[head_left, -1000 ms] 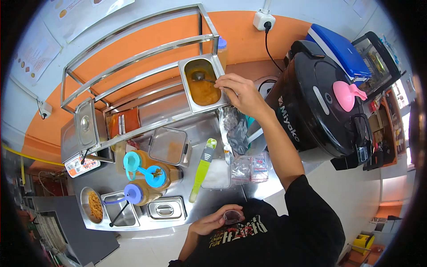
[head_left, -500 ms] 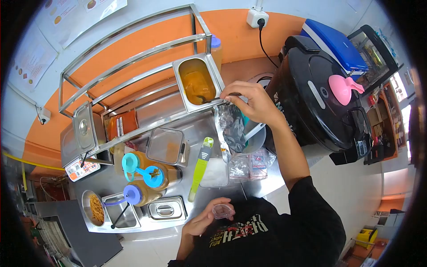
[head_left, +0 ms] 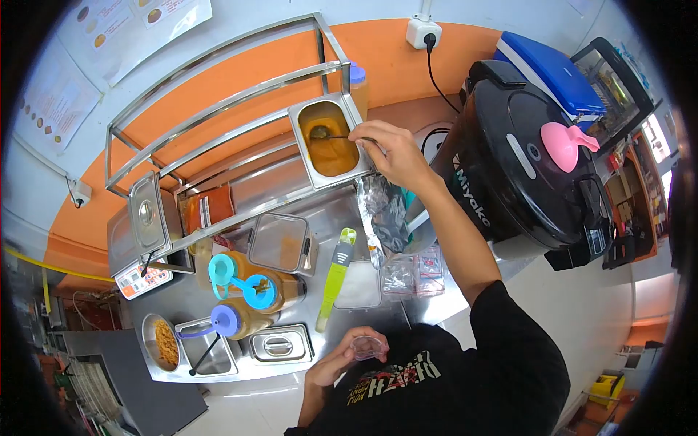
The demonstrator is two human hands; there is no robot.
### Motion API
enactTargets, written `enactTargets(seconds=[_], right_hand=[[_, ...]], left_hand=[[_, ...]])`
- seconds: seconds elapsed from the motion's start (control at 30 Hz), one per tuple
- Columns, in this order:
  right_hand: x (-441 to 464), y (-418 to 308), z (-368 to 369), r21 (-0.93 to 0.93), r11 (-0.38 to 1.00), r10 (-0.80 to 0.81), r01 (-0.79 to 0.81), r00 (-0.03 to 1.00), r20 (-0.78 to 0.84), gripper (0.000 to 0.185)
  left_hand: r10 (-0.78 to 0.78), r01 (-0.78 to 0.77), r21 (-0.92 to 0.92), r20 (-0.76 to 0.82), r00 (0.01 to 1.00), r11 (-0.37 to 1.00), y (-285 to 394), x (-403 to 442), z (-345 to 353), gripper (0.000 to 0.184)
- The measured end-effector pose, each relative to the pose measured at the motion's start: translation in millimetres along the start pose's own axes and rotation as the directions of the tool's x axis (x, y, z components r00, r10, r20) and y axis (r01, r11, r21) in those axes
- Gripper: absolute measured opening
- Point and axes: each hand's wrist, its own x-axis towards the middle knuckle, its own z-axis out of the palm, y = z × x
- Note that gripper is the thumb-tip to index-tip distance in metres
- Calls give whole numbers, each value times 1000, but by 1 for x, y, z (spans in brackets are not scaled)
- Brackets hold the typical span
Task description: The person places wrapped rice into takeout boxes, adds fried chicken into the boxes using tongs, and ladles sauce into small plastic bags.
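Observation:
My right hand (head_left: 392, 150) pinches the handle of a spoon (head_left: 320, 134) at the right rim of a steel food pan (head_left: 302, 149). The spoon's bowl lies in the orange-brown sauce (head_left: 333, 155) inside that pan, toward its left wall. In front of my shirt, my left hand (head_left: 342, 357) is closed around a small clear plastic cup (head_left: 368, 347). No contents can be made out in the cup.
A large black rice cooker (head_left: 523, 145) with a pink scoop (head_left: 563, 147) on its lid stands at the right. Sauce bottles (head_left: 243, 320), a green-handled utensil (head_left: 338, 272), a lidded steel pan (head_left: 280, 344) and a bowl of orange-yellow bits (head_left: 160, 343) sit on the steel counter. A metal rack (head_left: 218, 105) rises behind.
My right hand has risen slightly, and the spoon's bowl has moved from the pan's lower right to its upper left through the sauce. The left hand still holds the cup.

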Motion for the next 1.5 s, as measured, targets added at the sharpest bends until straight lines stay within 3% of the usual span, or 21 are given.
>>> enactTargets(seconds=[0.1, 0.23, 0.53, 0.7, 0.93, 1.13, 1.3, 1.43, 1.5], right_hand=[[1, 8, 3, -20, 1000, -23, 23, 999, -45, 14], [-1, 3, -6, -47, 999, -6, 7, 999, 35, 14], [-9, -17, -34, 29, 995, 86, -93, 978, 188, 13], [-10, -26, -40, 36, 993, 99, -110, 965, 241, 12], [-6, -18, -18, 48, 999, 20, -26, 993, 119, 14], [1, -5, -4, -10, 1000, -28, 29, 999, 38, 14], [-4, 5, 1, -101, 992, -80, 79, 997, -1, 13], [-9, -4, -12, -60, 997, -41, 46, 995, 87, 12], [-10, -16, -24, -48, 999, -11, 18, 990, 144, 11]], left_hand=[[-14, 14, 16, 42, 999, 1000, -1, 2, 2, 67], [-15, 10, 52, 85, 996, 999, 0, 3, 8, 67], [99, -120, 74, 247, 964, 990, -11, 9, 2, 26], [150, -164, 91, 149, 977, 982, 0, 7, 1, 13], [301, -293, 232, 3, 954, 927, 5, 7, -7, 11], [259, -224, 377, -44, 965, 899, 4, 4, -7, 18], [196, -138, 333, -147, 970, 933, 7, 6, 3, 24], [197, -138, 395, -113, 974, 908, 2, 6, -2, 22], [265, -180, 526, -90, 960, 831, 2, 8, -4, 18]])
